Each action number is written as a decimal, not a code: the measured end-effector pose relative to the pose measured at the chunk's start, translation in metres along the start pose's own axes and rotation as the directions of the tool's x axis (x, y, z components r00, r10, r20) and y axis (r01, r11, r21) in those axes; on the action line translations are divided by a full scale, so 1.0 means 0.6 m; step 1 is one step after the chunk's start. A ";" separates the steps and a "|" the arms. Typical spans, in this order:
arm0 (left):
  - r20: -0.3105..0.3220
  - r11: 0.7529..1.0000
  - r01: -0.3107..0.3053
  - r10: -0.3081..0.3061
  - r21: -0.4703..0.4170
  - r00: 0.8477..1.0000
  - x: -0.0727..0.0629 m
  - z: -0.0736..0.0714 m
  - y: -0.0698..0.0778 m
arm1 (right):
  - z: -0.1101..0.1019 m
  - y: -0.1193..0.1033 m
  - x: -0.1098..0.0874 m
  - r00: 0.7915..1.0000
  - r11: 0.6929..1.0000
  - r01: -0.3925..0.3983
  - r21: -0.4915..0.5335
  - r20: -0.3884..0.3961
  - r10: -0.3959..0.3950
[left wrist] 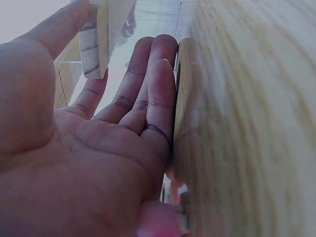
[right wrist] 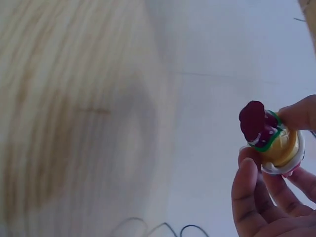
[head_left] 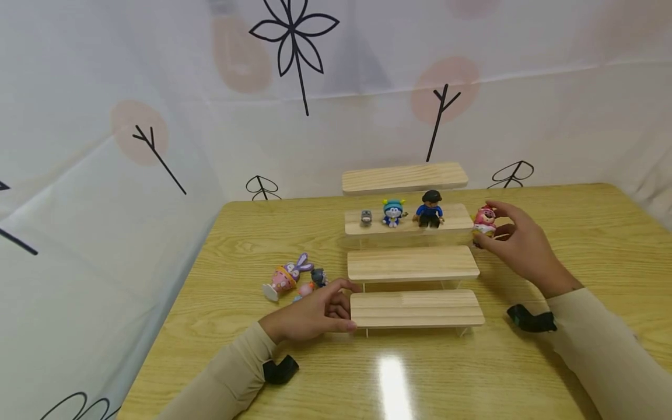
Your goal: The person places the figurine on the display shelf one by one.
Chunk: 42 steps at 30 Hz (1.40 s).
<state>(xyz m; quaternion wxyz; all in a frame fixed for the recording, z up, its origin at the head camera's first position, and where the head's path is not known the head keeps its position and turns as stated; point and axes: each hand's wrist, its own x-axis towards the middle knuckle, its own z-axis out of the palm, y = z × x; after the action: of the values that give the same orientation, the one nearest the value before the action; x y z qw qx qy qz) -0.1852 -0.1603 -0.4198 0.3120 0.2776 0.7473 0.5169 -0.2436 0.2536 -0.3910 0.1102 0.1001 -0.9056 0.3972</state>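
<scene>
My right hand [head_left: 525,248] pinches a pink bear figurine [head_left: 485,220] with a red hat, at the right end of the upper-middle step. In the right wrist view, thumb and fingertips hold the figurine [right wrist: 280,148] by its sides. My left hand [head_left: 315,312] grips the left end of the lowest step of a wooden stepped display stand [head_left: 417,309], thumb at its front edge and a finger behind. The upper-middle step carries a small grey figurine [head_left: 366,218], a blue-and-white figurine [head_left: 392,214] and a toy figure in a blue shirt [head_left: 430,210].
Left of the stand, a purple-eared rabbit figurine [head_left: 283,277] lies on the wood-grain table [head_left: 252,227]. A dark figurine [head_left: 318,276] and a pink-orange one [head_left: 306,289] lie near my left hand, partly hidden. A white patterned cloth [head_left: 362,134] hangs behind the table.
</scene>
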 end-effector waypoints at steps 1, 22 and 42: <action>0.002 1.000 -0.001 0.001 0.002 1.000 0.000 0.000 0.001 | -0.002 -0.003 0.000 1.000 1.000 0.001 0.003 -0.009 -0.001; -0.015 1.000 0.012 -0.012 0.010 1.000 0.003 0.000 0.000 | -0.021 -0.091 -0.024 0.969 0.964 0.175 0.202 -0.209 -0.132; -0.010 1.000 0.008 -0.008 -0.004 1.000 0.001 0.002 -0.002 | 0.002 -0.141 -0.049 0.932 0.908 0.350 0.231 -0.183 -0.312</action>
<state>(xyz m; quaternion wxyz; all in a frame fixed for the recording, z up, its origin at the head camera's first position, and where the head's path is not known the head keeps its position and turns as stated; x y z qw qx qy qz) -0.1846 -0.1594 -0.4212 0.3109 0.2713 0.7489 0.5186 -0.1930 0.1991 -0.3409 0.2262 0.2374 -0.8052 0.4940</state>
